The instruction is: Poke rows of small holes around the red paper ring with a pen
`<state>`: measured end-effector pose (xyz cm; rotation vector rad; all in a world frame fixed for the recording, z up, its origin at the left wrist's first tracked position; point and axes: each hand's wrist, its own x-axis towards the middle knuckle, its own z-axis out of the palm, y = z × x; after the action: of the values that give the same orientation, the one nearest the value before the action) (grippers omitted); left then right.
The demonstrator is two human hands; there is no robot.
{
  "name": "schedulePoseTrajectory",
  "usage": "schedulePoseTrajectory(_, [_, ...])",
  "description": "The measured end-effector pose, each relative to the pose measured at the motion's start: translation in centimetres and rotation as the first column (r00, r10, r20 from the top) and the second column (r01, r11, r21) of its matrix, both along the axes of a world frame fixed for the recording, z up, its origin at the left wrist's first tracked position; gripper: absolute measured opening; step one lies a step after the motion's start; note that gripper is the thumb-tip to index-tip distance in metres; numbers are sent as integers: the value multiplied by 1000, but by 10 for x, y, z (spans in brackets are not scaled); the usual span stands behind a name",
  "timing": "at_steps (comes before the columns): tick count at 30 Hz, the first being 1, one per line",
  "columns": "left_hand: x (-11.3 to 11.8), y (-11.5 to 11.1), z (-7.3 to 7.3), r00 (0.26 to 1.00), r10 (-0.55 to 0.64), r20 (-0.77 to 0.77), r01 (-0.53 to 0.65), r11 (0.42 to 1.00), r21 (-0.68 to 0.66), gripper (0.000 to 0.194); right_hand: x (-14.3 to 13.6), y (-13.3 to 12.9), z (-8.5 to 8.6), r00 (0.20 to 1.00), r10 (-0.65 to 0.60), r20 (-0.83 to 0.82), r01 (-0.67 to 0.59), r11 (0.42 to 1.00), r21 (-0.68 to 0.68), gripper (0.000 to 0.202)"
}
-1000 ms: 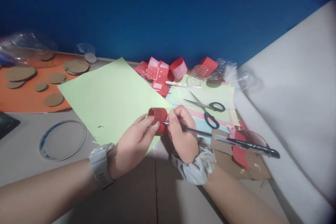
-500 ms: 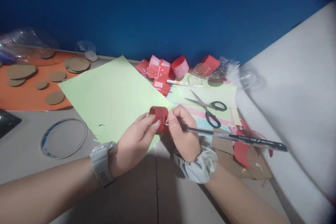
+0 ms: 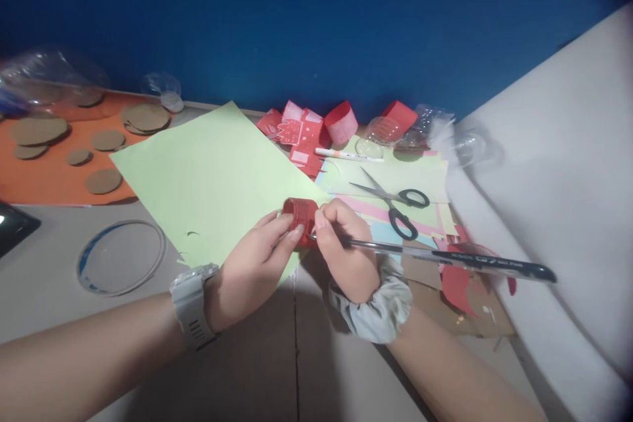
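A red paper ring (image 3: pixel 302 216) is pinched by the closed fingers of the left hand (image 3: pixel 250 273); a pen (image 3: pixel 465 260), its rear end swung farther outward, is gripped in the right hand's tightly closed fingers (image 3: pixel 322 219).

Black pen (image 3: pixel 455 260) barrel: pale print, blurred; one larger mark looks like "G7", uncertain; the rest unreadable.
White marker (image 3: pixel 349 155) barrel: small dark print, illegible; lies by the far left corner of the paper stack (image 3: pixel 415 179).
Red ring (image 3: pixel 302 219): fine marks, too small to tell whether they are writing.
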<state>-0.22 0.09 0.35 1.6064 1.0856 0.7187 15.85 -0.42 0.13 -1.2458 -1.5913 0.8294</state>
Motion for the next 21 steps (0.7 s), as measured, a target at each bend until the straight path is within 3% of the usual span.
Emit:
schedulePoseTrajectory(8, [0,0,0,1000,4,19,-4,1000,-12,27,0,-1,-5,998,-56,-18,56,998,14,28])
schedulePoseTrajectory(13, [0,0,0,1000,6,20,-6,1000,-21,29,2,0,0,998,60,7,-60,998,-4,30])
schedulePoseTrajectory(21, [0,-2,-1,984,66,165,-52,995,-89,30,-1,-7,-7,973,-22,-228,52,991,124,28])
